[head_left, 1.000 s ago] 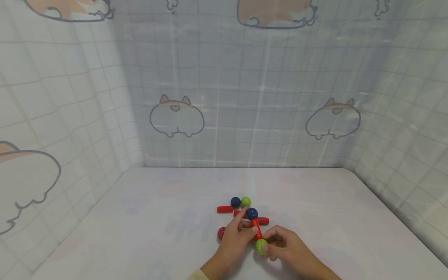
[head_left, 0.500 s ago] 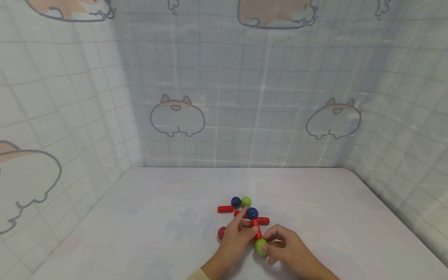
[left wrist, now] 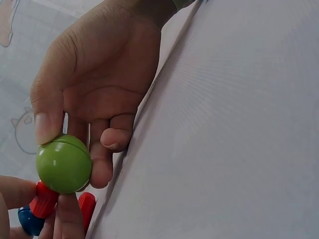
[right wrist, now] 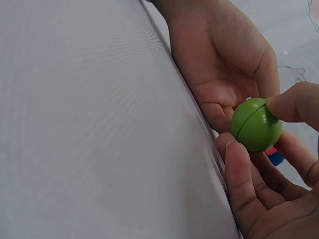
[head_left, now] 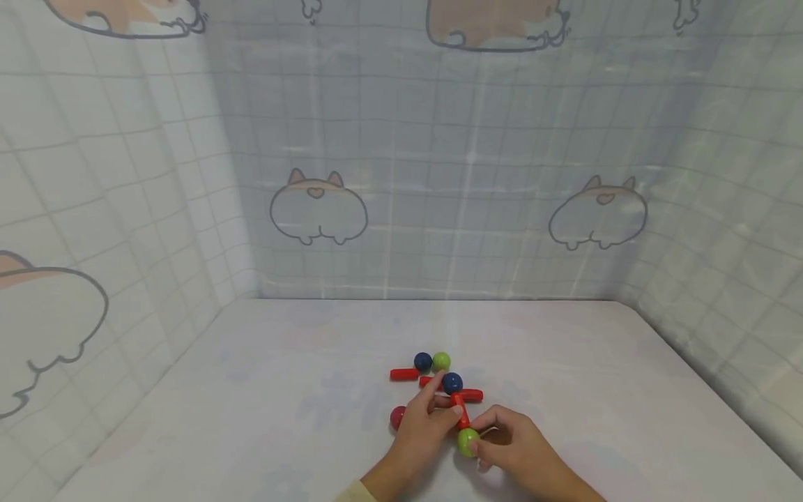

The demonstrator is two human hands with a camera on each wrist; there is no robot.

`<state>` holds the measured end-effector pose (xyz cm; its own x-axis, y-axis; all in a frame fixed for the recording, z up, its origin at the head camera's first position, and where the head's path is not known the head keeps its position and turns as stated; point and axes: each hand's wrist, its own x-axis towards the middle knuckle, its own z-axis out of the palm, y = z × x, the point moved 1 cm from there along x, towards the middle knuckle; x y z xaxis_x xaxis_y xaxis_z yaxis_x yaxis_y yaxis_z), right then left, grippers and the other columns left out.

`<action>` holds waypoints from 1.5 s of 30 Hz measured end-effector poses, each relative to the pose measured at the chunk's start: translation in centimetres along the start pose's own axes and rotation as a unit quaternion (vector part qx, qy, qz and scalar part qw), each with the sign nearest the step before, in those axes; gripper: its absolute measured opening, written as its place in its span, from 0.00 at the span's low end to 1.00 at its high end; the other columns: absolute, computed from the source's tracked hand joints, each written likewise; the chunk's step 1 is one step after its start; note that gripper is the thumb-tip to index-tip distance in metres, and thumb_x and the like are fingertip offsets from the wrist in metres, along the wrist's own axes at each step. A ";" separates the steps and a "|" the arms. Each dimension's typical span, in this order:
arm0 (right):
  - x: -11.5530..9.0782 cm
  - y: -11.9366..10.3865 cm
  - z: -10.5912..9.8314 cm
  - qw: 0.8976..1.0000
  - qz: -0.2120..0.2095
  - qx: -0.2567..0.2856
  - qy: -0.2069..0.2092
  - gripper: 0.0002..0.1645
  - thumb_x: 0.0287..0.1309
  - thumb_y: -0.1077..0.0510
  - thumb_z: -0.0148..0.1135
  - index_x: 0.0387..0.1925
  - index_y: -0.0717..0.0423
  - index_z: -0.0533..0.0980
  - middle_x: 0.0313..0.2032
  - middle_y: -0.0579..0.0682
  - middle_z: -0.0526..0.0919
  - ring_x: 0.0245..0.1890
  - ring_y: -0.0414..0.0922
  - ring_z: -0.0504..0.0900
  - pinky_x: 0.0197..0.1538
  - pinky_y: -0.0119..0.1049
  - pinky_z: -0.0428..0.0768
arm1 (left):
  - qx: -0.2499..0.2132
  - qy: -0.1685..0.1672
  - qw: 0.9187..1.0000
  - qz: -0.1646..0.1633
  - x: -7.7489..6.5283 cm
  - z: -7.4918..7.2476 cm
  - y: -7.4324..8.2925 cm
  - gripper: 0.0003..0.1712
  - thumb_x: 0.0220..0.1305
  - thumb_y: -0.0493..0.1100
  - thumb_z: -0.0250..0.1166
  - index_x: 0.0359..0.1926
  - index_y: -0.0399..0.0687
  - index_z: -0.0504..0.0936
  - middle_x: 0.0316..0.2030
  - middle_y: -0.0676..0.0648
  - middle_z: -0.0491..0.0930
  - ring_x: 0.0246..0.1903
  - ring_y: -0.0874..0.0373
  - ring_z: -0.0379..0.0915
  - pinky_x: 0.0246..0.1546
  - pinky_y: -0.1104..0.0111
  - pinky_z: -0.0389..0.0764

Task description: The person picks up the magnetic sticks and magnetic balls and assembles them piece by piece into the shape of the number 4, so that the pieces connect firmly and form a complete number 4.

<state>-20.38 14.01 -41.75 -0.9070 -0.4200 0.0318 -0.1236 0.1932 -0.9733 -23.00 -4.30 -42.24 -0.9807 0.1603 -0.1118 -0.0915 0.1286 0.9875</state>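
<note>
A red rod (head_left: 461, 413) joins a blue ball (head_left: 452, 383) at its far end and a green ball (head_left: 467, 442) at its near end. Thumb and fingers of my left hand (head_left: 419, 429) grip the rod. My right hand (head_left: 519, 440) pinches the green ball between thumb and fingers. In the left wrist view, the right thumb presses the grooved green ball (left wrist: 63, 164), while left fingers hold the red rod (left wrist: 44, 199) below it. The right wrist view shows the green ball (right wrist: 255, 124) between both hands; the rod is mostly hidden.
Behind the hands lie a red rod (head_left: 404, 374), a second blue ball (head_left: 423, 362) and a second green ball (head_left: 442, 361). More red pieces (head_left: 472, 395) lie close past the held rod. A red ball (head_left: 397, 417), partly covered, sits left of the left hand. Patterned curtains (head_left: 414, 230) enclose the white table (head_left: 282, 390).
The right hand's fingers have shifted slightly at the green ball. The left hand, the held rod and the loose pieces stay in place.
</note>
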 end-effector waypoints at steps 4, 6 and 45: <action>0.1 0.2 -0.1 1.000 -0.001 0.004 0.001 0.15 0.60 0.58 0.65 0.45 0.63 0.76 0.41 0.55 0.81 0.34 0.49 0.82 0.35 0.39 0.82 | 0.000 -0.004 1.000 -0.006 0.0 0.0 0.0 0.42 0.59 0.44 0.68 0.73 0.57 0.61 0.41 0.50 0.76 0.37 0.57 0.76 0.43 0.66 0.81; 0.1 0.2 -0.1 1.000 0.000 0.007 0.002 0.15 0.60 0.58 0.65 0.45 0.63 0.76 0.41 0.55 0.81 0.34 0.50 0.82 0.36 0.39 0.82 | -0.003 -0.009 1.000 -0.009 0.0 0.1 0.0 0.43 0.59 0.44 0.68 0.74 0.58 0.60 0.42 0.51 0.76 0.37 0.57 0.76 0.43 0.65 0.81; 2.1 -1.2 0.9 1.000 0.026 0.001 -0.016 0.17 0.64 0.50 0.62 0.47 0.59 0.77 0.39 0.54 0.83 0.37 0.52 0.82 0.39 0.40 0.82 | 0.126 -0.122 0.982 0.075 -1.4 -3.0 0.6 0.46 0.50 0.48 0.76 0.70 0.52 0.67 0.60 0.50 0.70 0.46 0.59 0.76 0.44 0.63 0.81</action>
<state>-21.76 12.09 -40.74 -0.8986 -0.4379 -0.0269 -0.0748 0.2135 -0.9741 -22.25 -7.40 -41.17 -0.9067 0.4212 -0.0207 0.1267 0.3189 0.9393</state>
